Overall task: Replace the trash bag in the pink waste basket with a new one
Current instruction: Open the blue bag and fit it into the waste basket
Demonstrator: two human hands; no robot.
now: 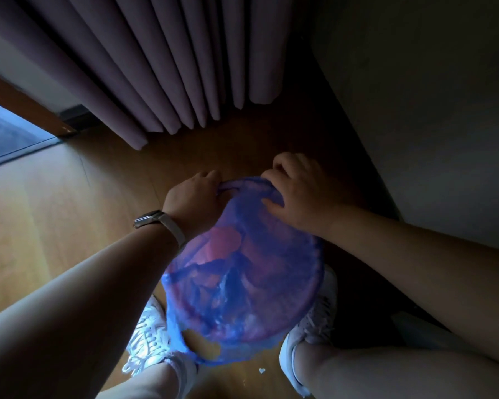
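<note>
A translucent blue trash bag [251, 286] is stretched over the mouth of the pink waste basket [225, 243], whose pink wall shows through the plastic. The basket stands on the floor between my feet. At its far rim, my left hand [192, 198] and my right hand [297, 191] each grip a bunched part of the bag's edge, a short strip of plastic pulled taut between them. Another loose handle of the bag hangs down over the near rim. A watch sits on my left wrist.
The basket rests on a wooden floor [69, 214]. Purple curtains [167, 67] hang just beyond it, and a grey wall [432, 110] runs along the right. My white sneakers [147, 338] flank the basket. A small white scrap [261, 370] lies on the floor.
</note>
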